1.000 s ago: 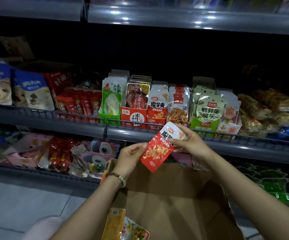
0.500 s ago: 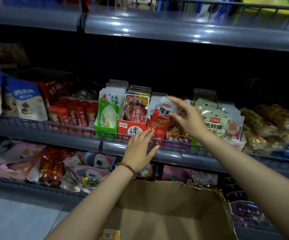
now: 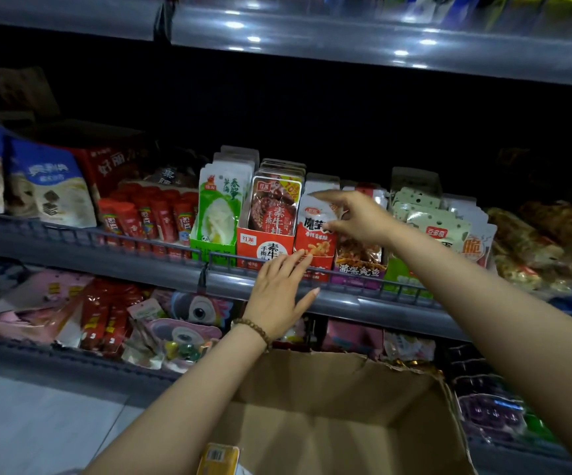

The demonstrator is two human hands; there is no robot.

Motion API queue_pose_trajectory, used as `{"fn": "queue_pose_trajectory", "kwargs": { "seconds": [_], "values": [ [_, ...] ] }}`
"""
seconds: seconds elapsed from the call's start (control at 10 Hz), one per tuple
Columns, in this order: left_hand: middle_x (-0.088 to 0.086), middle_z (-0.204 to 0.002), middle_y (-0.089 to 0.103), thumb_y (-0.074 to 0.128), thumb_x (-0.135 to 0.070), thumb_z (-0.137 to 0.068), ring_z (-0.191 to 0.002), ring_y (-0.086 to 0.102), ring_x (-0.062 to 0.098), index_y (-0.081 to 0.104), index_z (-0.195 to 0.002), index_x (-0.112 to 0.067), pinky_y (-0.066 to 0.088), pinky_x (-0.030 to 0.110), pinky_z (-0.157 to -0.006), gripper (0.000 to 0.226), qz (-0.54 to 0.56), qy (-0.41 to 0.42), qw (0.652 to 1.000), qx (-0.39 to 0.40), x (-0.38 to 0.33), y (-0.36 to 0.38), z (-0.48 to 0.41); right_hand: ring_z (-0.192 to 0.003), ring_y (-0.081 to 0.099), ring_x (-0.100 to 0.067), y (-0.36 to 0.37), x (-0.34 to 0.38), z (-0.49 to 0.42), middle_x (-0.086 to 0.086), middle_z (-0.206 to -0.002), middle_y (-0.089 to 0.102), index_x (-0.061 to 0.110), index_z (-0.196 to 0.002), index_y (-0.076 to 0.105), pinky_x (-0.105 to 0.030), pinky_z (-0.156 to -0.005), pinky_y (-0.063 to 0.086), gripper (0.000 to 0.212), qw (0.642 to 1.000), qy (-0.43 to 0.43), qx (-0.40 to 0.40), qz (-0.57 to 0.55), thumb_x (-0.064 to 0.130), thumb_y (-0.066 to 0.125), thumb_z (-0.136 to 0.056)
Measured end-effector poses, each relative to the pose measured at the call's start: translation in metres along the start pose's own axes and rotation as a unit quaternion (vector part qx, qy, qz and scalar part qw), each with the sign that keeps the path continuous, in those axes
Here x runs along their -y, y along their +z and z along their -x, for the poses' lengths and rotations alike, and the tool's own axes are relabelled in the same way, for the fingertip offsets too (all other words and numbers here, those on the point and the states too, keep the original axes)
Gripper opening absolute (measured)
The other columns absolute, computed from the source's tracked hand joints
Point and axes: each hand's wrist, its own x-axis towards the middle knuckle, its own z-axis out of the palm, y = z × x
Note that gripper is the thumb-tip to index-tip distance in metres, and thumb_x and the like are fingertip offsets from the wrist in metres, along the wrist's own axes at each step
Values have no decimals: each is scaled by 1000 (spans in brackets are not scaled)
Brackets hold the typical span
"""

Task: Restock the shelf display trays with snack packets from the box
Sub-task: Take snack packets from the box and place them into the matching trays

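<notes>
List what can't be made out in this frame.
Head view only:
- Box contents: cut off by the bottom edge.
- Whether the right hand grips the red packet: the hand itself hides the contact.
- Top shelf goods: cut off by the top edge, glare.

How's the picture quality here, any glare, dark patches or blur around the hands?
Head view: dim overall, the shelf back nearly black; lights glare off the upper shelf edge; the wide lens bows the shelf rails; the right hand looks slightly smeared, the left hand sharper.

Brown cardboard box (image 3: 346, 423): matt — rough torn rim.
Red-and-white snack packet (image 3: 313, 240): glossy plastic film.
Grey shelf rail (image 3: 363, 305): smooth metal — shiny.
</notes>
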Motion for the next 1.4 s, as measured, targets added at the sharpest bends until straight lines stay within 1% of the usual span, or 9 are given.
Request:
{"fn": "queue_pose_trajectory", "kwargs": {
  "seconds": [0.3, 0.4, 0.5, 0.6, 0.7, 0.8, 1.0, 1.2, 1.4],
  "values": [
    [-5, -156, 15, 29, -56, -96, -143, 11, 16, 12, -150, -25, 4, 33, -118, 65, -27, 18, 999, 4, 2, -1, -1, -106, 55, -16, -21, 3, -4, 1, -130, 52, 19, -137, 43, -17, -70, 48, 51, 998, 51, -22, -23, 15, 60, -89],
    [-5, -158, 10, 29, -55, -96, -144, 7, 15, 7, -151, -25, 2, 34, -118, 66, -29, 15, 999, 8, 2, 1, 2, -127, 45, -20, 5, 5, 2, 1, -145, 42, 26, -142, 36, -31, -100, 44, 62, 1000, 23, 7, -15, 10, 62, -87],
    [-6, -158, 1, 28, -55, -96, -145, 1, 14, 4, -151, -26, -1, 34, -118, 66, -19, 8, 1000, 20, 0, 1, 7, -118, 54, -23, 19, -1, 11, -3, -144, 44, 30, -143, 34, -36, -98, 48, 69, 996, 40, -52, -58, 11, 66, -85],
    [-8, -158, 3, 30, -52, -97, -144, 2, 13, 6, -150, -28, -3, 30, -117, 63, 21, 2, 1000, 8, -2, 6, 27, -80, 59, -12, 28, 0, 36, -1, -127, 54, 32, -141, 36, -15, -73, 50, 69, 977, 75, -158, -120, 15, 69, -83],
    [-8, -155, 18, 36, -48, -97, -142, 13, 12, 18, -148, -28, 5, 28, -116, 58, 71, 2, 997, -15, -2, 21, 66, -101, 55, -7, 54, 6, 86, 6, -130, 48, 28, -135, 43, -13, -90, 44, 60, 946, 91, -242, -195, 16, 69, -83],
    [-6, -137, 45, 38, -43, -95, -129, 36, 11, 41, -138, -26, 29, 31, -111, 47, 101, 8, 994, -35, 3, 47, 118, -95, 58, -1, 114, 8, 147, -1, -112, 60, 15, -114, 57, -15, -82, 47, 37, 928, 113, -199, -294, 5, 70, -81],
    [-1, -120, 56, 38, -33, -93, -111, 51, 17, 54, -127, -22, 42, 32, -94, 39, 159, -120, 975, 97, 26, 101, 204, -83, 52, -5, 254, 3, 238, 2, -94, 53, 34, -81, 47, -9, -69, 42, 34, 889, 305, 164, -301, 5, 64, -85],
    [16, -141, 41, 40, -17, -98, -130, 40, 28, 43, -134, -5, 30, 28, -106, 39, 97, -263, 894, 348, 37, 130, 234, -69, 55, -16, 369, -16, 274, 4, -73, 57, 21, -71, 50, -39, -79, 52, 46, 828, 410, 213, -317, 40, 74, -37],
    [23, -148, 22, 37, -28, -100, -141, 20, 26, 23, -144, -6, 22, 28, -111, 51, 108, -324, 859, 381, 41, 137, 237, -69, 60, -13, 351, 32, 263, 6, -64, 63, 22, -55, 59, -28, -67, 49, 23, 825, 412, 237, -306, 19, 79, -66]
  ]
}}
